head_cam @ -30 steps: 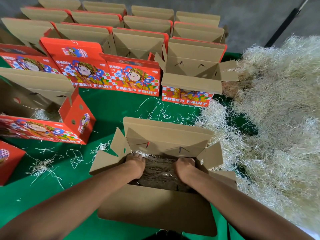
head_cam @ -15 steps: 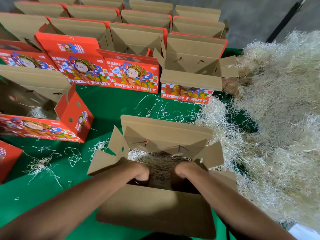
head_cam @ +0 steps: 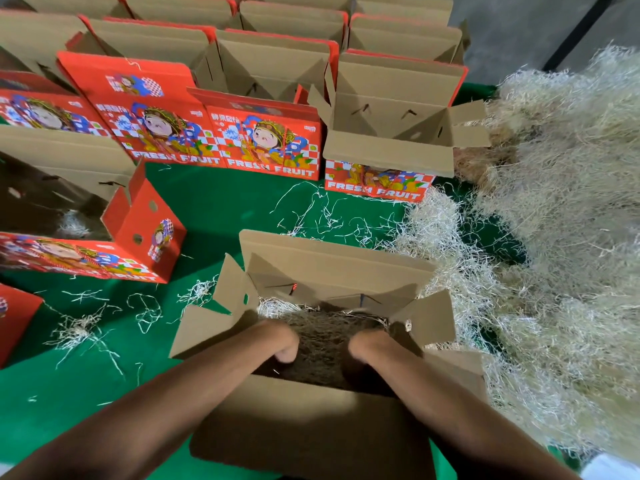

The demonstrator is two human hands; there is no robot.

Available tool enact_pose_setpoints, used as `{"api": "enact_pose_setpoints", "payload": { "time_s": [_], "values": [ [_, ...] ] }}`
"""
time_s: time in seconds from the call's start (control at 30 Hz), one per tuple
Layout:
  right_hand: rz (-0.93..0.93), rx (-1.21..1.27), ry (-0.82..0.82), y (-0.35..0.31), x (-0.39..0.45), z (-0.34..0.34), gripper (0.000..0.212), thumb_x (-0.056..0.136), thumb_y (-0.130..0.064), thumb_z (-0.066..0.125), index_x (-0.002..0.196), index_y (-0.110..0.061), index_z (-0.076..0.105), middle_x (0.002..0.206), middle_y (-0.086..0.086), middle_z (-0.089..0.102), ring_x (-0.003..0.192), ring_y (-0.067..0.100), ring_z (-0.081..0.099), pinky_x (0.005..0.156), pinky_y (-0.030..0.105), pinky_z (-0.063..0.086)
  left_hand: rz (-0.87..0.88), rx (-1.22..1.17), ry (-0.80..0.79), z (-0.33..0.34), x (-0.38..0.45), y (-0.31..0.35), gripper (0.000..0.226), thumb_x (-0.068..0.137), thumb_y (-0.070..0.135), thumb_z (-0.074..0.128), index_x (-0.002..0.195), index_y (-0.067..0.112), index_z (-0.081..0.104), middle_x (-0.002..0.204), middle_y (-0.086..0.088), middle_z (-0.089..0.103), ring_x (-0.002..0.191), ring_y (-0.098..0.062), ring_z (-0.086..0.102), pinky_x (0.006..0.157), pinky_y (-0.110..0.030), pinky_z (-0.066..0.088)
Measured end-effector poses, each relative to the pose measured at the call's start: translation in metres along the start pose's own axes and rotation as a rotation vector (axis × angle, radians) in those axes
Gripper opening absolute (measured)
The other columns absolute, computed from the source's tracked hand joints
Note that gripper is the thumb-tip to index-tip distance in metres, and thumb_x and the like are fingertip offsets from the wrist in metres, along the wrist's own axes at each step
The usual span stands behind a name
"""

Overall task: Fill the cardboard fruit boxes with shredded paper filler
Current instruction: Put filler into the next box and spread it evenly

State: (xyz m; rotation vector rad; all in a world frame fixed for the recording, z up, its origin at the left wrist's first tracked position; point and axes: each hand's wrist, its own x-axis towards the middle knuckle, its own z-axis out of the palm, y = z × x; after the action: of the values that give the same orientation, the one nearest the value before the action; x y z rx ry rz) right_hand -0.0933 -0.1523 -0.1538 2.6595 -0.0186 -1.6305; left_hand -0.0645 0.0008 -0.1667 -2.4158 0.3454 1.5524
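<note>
— Filler (head_cam: pixel 322 336) first: where is it?

— Packed in the open box (head_cam: pixel 332 265) right in front of me, on the green table (head_cam: pixel 214 209). It lies as a shadowed mat across the bottom, paler strands showing along the far wall.

— And your hands?

— Both are down inside the box, on top of the filler. My left hand (head_cam: pixel 278 341) has its fingers curled under; my right hand (head_cam: pixel 369 344) is curled too, but its fingertips are hidden in shadow. Whether either is gripping strands or only pressing with the knuckles, I cannot tell.

— How does the box stand?

— Upright, its flaps spread out on all sides, the near flap under my forearms.

— What lies around it?

— A big heap (head_cam: pixel 561 244) of the same shredded paper to my right, touching the box's right side. Loose strands (head_cam: pixel 332 216) scattered on the table beyond the box and to its left. A red box (head_cam: pixel 142 233) stands open at my left with a little filler inside. Rows of red boxes (head_cam: pixel 263 140) marked FRESH FRUIT stand further back, lids up.
</note>
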Motion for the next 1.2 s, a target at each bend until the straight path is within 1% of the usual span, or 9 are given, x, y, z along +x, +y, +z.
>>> {"api": "enact_pose_setpoints", "payload": {
  "time_s": [0.17,0.3,0.43,0.63,0.77,0.87,0.93,1.07,1.2],
  "values": [
    [-0.123,0.118,0.015,0.0,-0.007,-0.023,0.026,0.095,-0.008,0.052,0.112,0.003,0.068,0.099,0.014,0.067,0.069,0.022,0.062,0.063,0.026,0.049,0.011,-0.212,0.186,-0.019,-0.015,-0.001,0.044,0.096,0.017,0.048,0.136,-0.001,0.048,0.127,-0.02,0.062,0.091,-0.026,0.068,0.074,-0.033,0.055],
    [-0.081,0.128,0.204,0.006,-0.02,-0.024,0.027,0.094,0.001,0.045,0.113,0.003,0.064,0.102,0.017,0.067,0.083,0.03,0.061,0.076,0.033,0.047,0.026,-0.13,0.235,-0.016,-0.031,-0.003,0.041,0.094,0.015,0.05,0.133,0.004,0.054,0.137,-0.018,0.058,0.12,-0.034,0.058,0.098,-0.037,0.049],
    [-0.134,0.174,0.347,0.021,-0.048,-0.022,0.022,0.094,-0.014,0.053,0.11,-0.004,0.063,0.109,0.015,0.068,0.095,0.031,0.064,0.079,0.033,0.052,0.129,-0.206,0.325,-0.025,-0.06,-0.008,0.038,0.098,0.024,0.05,0.134,0.013,0.054,0.136,-0.013,0.058,0.117,-0.032,0.059,0.088,-0.034,0.046],
    [-0.333,0.388,0.855,0.049,-0.12,-0.018,0.01,0.097,-0.021,0.059,0.09,-0.018,0.064,0.076,-0.003,0.065,0.063,0.011,0.065,0.056,0.026,0.055,0.337,-0.283,0.87,-0.031,-0.133,0.008,0.01,0.098,0.038,0.054,0.09,0.031,0.054,0.086,0.004,0.064,0.081,-0.02,0.064,0.076,-0.034,0.055],
    [-0.225,0.367,1.343,0.072,-0.154,-0.009,0.009,0.094,-0.02,0.066,0.101,-0.019,0.071,0.095,-0.003,0.068,0.075,0.015,0.065,0.061,0.02,0.048,0.441,-0.291,1.267,-0.026,-0.151,0.03,0.018,0.099,0.038,0.053,0.115,0.033,0.058,0.112,0.012,0.064,0.094,-0.007,0.061,0.075,-0.029,0.053],
    [-0.183,0.665,1.543,0.082,-0.16,0.003,0.012,0.096,-0.019,0.063,0.104,-0.014,0.07,0.105,0.0,0.068,0.086,0.015,0.063,0.068,0.026,0.051,0.497,-0.286,1.468,-0.027,-0.15,0.044,0.031,0.095,0.03,0.059,0.126,0.027,0.056,0.124,0.009,0.05,0.106,-0.007,0.051,0.083,-0.03,0.052],
    [-0.187,1.034,1.398,0.088,-0.158,0.011,0.022,0.1,-0.028,0.058,0.114,-0.013,0.066,0.112,0.004,0.07,0.095,0.017,0.065,0.075,0.03,0.056,0.414,-0.172,1.545,-0.032,-0.143,0.052,0.052,0.089,0.029,0.066,0.138,0.022,0.048,0.136,0.002,0.044,0.122,-0.015,0.044,0.1,-0.04,0.046],
    [-0.065,1.444,0.631,0.085,-0.154,0.019,0.028,0.093,-0.056,0.06,0.1,-0.03,0.051,0.105,0.011,0.067,0.095,0.027,0.065,0.084,0.044,0.052,0.232,-0.111,1.444,-0.037,-0.131,0.051,0.073,0.088,0.028,0.069,0.15,0.021,0.032,0.148,-0.001,0.042,0.139,-0.021,0.034,0.12,-0.051,0.018],
    [-0.013,1.4,0.528,0.065,-0.146,0.007,0.036,0.094,-0.042,0.062,0.118,-0.022,0.046,0.102,0.013,0.061,0.094,0.029,0.06,0.076,0.04,0.047,0.168,-0.14,1.524,-0.031,-0.136,0.029,0.048,0.084,0.011,0.067,0.13,0.021,0.056,0.12,0.0,0.06,0.115,-0.022,0.049,0.11,-0.045,0.026]
  ]
}}
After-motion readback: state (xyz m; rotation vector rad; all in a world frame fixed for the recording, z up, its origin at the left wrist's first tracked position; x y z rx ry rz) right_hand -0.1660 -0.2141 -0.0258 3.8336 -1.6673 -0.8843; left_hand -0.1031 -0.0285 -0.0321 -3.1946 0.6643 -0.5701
